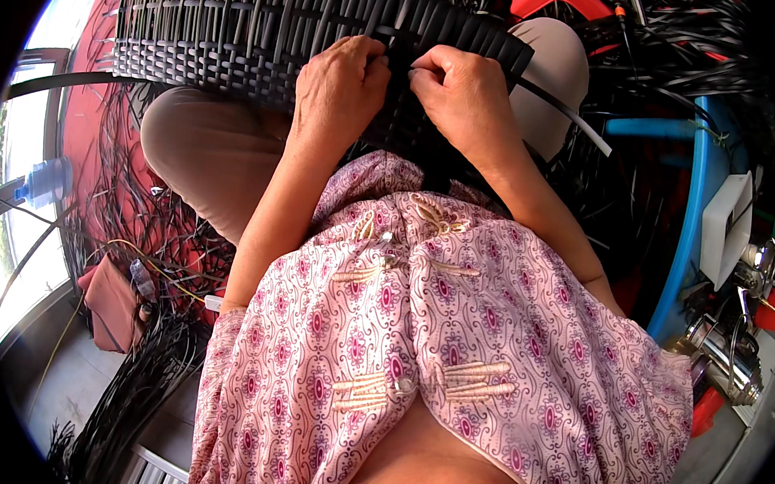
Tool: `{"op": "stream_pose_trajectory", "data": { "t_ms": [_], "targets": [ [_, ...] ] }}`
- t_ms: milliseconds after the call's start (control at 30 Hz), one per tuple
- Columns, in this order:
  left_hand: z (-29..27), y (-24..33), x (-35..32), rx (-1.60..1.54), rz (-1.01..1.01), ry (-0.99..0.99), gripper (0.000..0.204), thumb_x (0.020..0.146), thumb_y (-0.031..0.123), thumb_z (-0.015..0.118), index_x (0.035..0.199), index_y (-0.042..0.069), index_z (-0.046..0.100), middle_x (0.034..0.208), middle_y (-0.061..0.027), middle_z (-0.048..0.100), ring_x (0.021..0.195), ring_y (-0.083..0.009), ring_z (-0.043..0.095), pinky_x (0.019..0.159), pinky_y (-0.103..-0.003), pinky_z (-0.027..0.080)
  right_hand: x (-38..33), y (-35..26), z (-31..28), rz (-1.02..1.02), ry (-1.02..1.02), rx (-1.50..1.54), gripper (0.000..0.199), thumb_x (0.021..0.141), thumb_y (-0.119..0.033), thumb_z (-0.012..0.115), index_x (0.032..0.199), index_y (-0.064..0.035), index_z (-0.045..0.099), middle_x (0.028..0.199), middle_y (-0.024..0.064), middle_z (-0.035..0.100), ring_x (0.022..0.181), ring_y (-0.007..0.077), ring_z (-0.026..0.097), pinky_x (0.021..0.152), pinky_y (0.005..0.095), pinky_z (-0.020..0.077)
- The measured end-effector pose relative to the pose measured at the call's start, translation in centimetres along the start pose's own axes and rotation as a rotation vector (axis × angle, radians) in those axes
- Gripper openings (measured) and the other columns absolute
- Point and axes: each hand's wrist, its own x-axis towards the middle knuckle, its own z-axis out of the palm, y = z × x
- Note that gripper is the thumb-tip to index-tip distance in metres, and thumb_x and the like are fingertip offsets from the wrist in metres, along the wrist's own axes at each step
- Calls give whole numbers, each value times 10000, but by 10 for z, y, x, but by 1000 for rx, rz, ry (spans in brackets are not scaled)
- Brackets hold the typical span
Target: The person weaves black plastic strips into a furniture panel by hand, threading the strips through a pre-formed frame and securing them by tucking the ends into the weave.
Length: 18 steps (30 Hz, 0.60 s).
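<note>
A dark woven piece of flat plastic strips (214, 19) lies across my lap, its tight weave curving from the left to the right knee. My left hand (341, 84) is closed at its near edge, fingertips curled against the dark strands. Close beside it, my right hand (459, 88) is also closed, thumb and fingers pinched together, with a small gap between the two hands. Whatever the fingertips grip is hidden against the black weave. A loose black strip (566, 115) sticks out past the right knee, ending in a pale tip. Another long strip (63, 80) reaches out on the left.
Loose black strips (144, 332) lie in tangles on the floor at left, with more (694, 48) at the upper right. A blue plastic frame (677, 265), a white box-shaped container (725, 228) and a shiny metal cylinder (729, 360) stand at right. A pink cloth (114, 302) lies at left.
</note>
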Motion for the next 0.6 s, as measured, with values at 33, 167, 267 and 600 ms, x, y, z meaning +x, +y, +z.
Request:
{"op": "stream_pose_trajectory", "data": {
  "t_ms": [33,167,267,600],
  "targets": [
    [0,-1,0,-6,13,2,195,855,148,645,988,13,693,954,-165,702,886,-343,681,765,-398,528,1,1,2,-20,3,-18,101,798,-103,647,782,-14,693,690,185,662,663,346,682,639,413,546],
    [-7,-4,4,-88,2,-68,217,859,159,651,998,-4,683,955,-167,703,878,-342,683,773,-401,531,4,6,7,-85,7,-87,104,817,-106,648,808,-17,702,731,191,677,723,359,689,683,440,551],
    [-12,-8,8,-161,-63,-146,220,853,177,679,981,-3,684,940,-173,707,868,-327,689,775,-392,531,4,7,7,-112,-8,-147,105,830,-107,649,835,-18,705,761,192,687,745,362,691,703,449,554],
    [-57,-17,9,-319,-324,-100,205,879,181,653,942,-13,673,767,-96,682,695,-162,683,657,-293,518,6,-20,-3,-276,41,-243,157,814,-191,743,890,-57,710,928,99,689,862,285,673,753,380,553]
  ]
}}
